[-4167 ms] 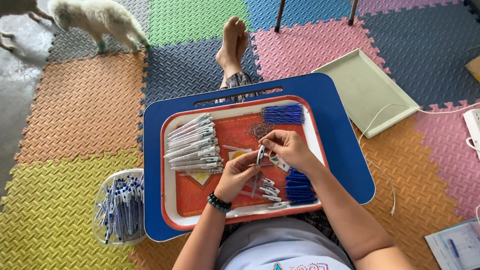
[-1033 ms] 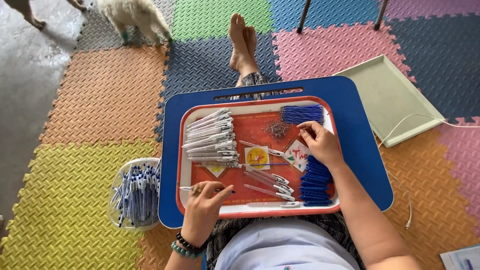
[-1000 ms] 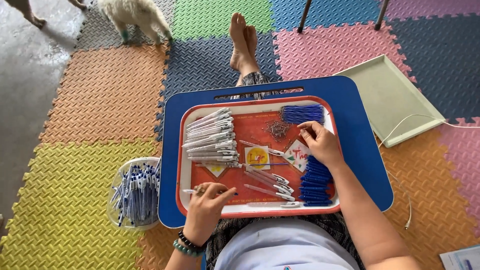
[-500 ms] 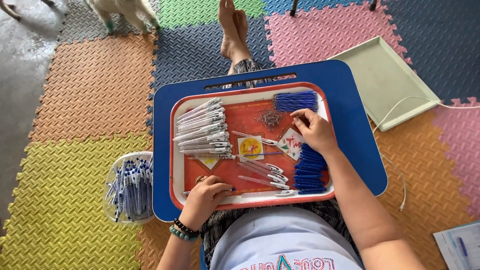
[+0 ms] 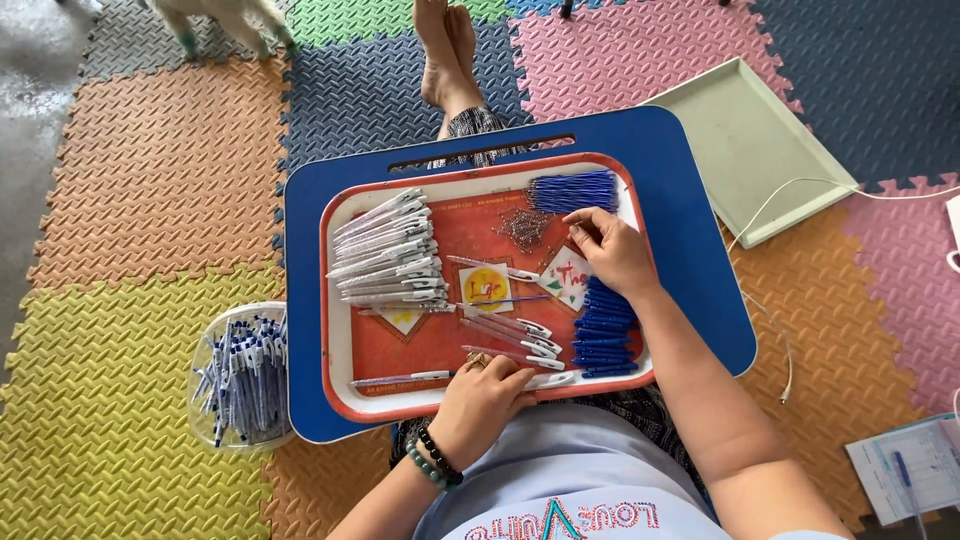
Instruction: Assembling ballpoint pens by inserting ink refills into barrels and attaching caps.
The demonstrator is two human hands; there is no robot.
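We judge the pen barrels light, stiff and slippery; grip mid-barrel. Left hand curls loosely over them, apparently holding none; right hand pinches narrowly near the springs, contents unclear.

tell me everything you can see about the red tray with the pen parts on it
The red tray is a rectangular, plastic-looking tray with rounded corners, an orange-red rim and a whitish inner border. It lies flat on a blue lap board. On it lie white pen barrels, a bundle of blue refills, blue caps and small metal springs. The left hand rests at its near edge, and the right hand is over its right side.
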